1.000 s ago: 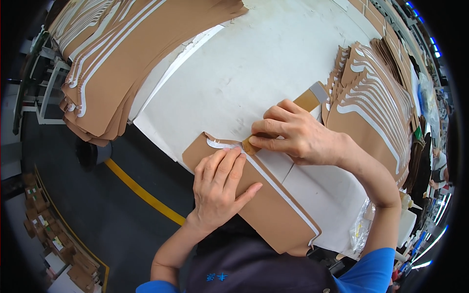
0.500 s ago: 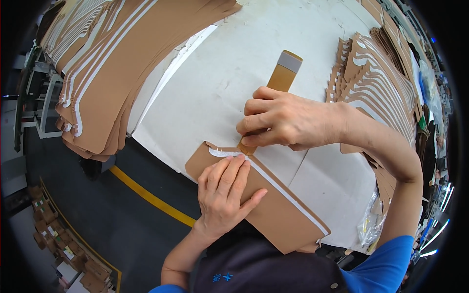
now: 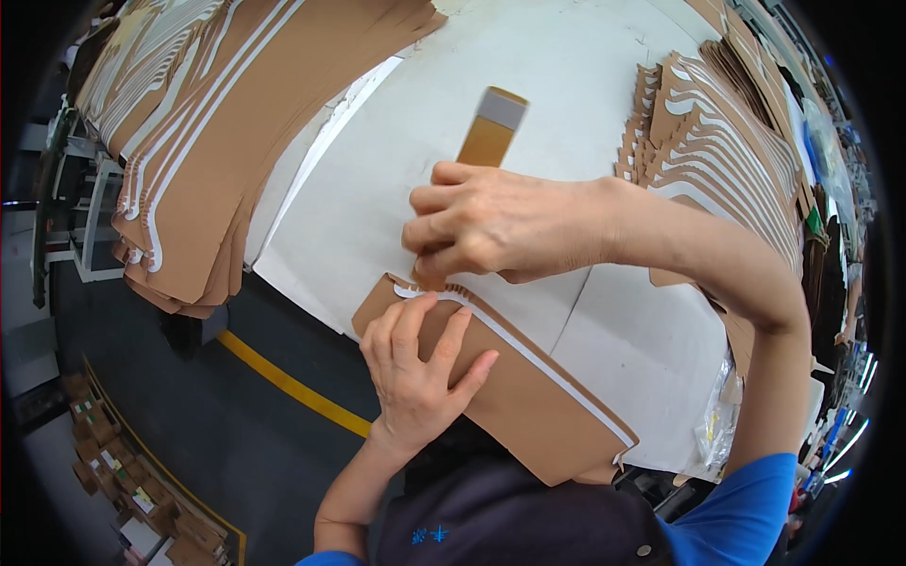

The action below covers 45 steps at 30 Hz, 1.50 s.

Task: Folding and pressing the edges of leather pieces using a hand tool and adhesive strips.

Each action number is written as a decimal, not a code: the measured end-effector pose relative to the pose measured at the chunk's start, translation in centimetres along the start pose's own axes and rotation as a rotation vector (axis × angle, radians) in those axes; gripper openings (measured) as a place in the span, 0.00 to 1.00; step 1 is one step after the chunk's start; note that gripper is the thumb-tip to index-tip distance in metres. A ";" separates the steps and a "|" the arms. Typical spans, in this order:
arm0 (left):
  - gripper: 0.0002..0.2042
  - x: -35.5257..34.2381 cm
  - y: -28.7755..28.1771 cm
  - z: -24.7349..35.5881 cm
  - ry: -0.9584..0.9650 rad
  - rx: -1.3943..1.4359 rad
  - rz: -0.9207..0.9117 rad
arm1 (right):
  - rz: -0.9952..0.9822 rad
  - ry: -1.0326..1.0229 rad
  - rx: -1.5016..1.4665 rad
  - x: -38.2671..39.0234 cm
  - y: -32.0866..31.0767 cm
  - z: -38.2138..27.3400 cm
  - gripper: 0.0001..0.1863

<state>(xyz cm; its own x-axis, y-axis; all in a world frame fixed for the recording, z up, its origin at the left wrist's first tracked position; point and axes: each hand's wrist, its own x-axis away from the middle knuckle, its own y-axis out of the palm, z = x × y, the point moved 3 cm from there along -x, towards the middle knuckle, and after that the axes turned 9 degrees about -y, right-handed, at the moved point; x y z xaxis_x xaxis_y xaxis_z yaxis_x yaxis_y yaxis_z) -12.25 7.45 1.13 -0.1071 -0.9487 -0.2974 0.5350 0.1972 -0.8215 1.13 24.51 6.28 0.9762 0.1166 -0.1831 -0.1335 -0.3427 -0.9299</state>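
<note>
A brown sheet piece (image 3: 524, 406), leather-like, lies slantwise at the near edge of the table. A white strip (image 3: 552, 370) runs along its far edge and curves at the upper left end, where the brown border shows small notches. My left hand (image 3: 411, 368) rests on that end with fingers spread. My right hand (image 3: 495, 224) grips a flat amber-coloured tool (image 3: 485, 141) with a grey band near its top. The tool stands tilted, its lower end at the notched border just beyond my left fingertips; my fingers partly hide it.
A pale worktable (image 3: 377, 198) lies under the work. Large brown pieces with white strips (image 3: 203, 179) are stacked at the left, overhanging the table edge. Overlapping similar pieces (image 3: 722, 160) fan out at the right, near clear plastic (image 3: 717, 415). Cardboard boxes (image 3: 123, 472) sit at lower left.
My right hand and the tool have moved left along the curved edge. My left hand has shifted slightly left and its fingers have spread. More of the notched border now shows.
</note>
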 end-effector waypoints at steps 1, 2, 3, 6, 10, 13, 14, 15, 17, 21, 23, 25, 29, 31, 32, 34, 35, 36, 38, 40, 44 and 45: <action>0.26 -0.2 -0.1 -0.1 -0.004 -0.038 -0.009 | 0.030 0.044 0.040 0.7 -0.3 -0.1 0.15; 0.26 -0.2 -0.5 -0.3 -0.007 -0.048 -0.007 | 0.036 0.036 0.041 1.3 -0.1 -0.5 0.15; 0.25 -0.8 -0.5 -0.3 0.016 -0.064 -0.023 | 0.187 0.158 0.079 2.9 -0.7 -1.0 0.16; 0.25 -0.9 -0.1 -0.6 0.073 -0.084 -0.074 | 0.383 0.364 0.091 7.7 -1.9 -4.8 0.22; 0.23 -0.5 -0.3 -0.5 0.161 -0.246 -0.001 | 0.423 0.739 0.000 13.6 -0.7 -11.4 0.26; 0.22 -0.4 -0.8 -0.1 0.247 -0.315 0.054 | 0.491 0.945 0.053 17.9 0.9 -17.0 0.25; 0.22 -0.5 -1.1 0.1 0.288 -0.314 0.081 | 0.514 1.002 0.106 19.3 1.3 -18.8 0.25; 0.22 -0.7 -1.1 0.1 0.302 -0.317 0.092 | 0.525 1.002 0.121 20.7 2.0 -20.7 0.25; 0.23 -1.2 -1.2 0.1 0.295 -0.159 0.034 | 0.699 1.228 0.254 24.1 3.7 -24.2 0.23; 0.24 -6.3 -1.3 1.6 0.399 0.140 -0.427 | 0.611 1.590 0.541 28.5 6.2 -29.9 0.20; 0.23 -8.1 -1.3 2.2 0.449 0.075 -0.545 | 0.605 1.621 0.565 29.7 7.4 -32.0 0.19; 0.16 -9.4 -0.5 2.2 0.464 0.066 -0.727 | 0.595 1.642 0.589 30.1 8.8 -32.8 0.20; 0.12 -10.6 -0.1 1.1 0.485 0.022 -0.910 | 0.548 1.606 0.670 29.3 9.5 -33.3 0.21; 0.08 -11.7 -0.6 -0.5 0.191 0.346 -0.933 | 0.573 1.628 0.668 29.0 9.4 -33.9 0.21; 0.09 -12.7 -1.7 -1.6 0.099 0.350 -0.839 | 0.589 1.636 0.655 28.8 9.3 -34.3 0.20; 0.09 -15.2 -4.5 -5.8 -0.033 0.371 -0.649 | 0.583 1.644 0.657 28.3 8.8 -34.4 0.20; 0.07 -16.4 -6.2 -7.3 -0.145 0.441 -0.554 | 0.565 1.642 0.645 28.3 8.7 -34.4 0.20; 0.05 -17.6 -8.0 -9.1 -0.184 0.481 -0.437 | 0.570 1.662 0.653 28.4 8.7 -34.4 0.20; 0.04 -19.9 -11.4 -13.2 -0.183 0.454 -0.235 | 0.582 1.629 0.636 28.3 8.6 -34.2 0.22; 0.03 -21.8 -13.8 -18.7 -0.282 0.551 -0.137 | 0.606 1.642 0.628 28.4 8.5 -34.1 0.21; 0.06 -23.6 -17.8 -25.6 -0.409 0.316 -0.036 | 0.579 1.559 0.657 28.4 7.0 -32.7 0.20; 0.07 -23.8 -17.9 -25.0 -0.242 -0.136 0.161 | 0.549 1.517 0.679 28.1 5.9 -32.1 0.19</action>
<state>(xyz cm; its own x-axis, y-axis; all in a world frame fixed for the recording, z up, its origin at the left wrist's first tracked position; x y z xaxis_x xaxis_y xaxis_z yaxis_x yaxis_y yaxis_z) -40.23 32.68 10.77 0.1811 -0.9305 -0.3184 0.4106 0.3657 -0.8353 33.28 -4.16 5.86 0.0261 -0.9031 -0.4287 -0.1291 0.4222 -0.8972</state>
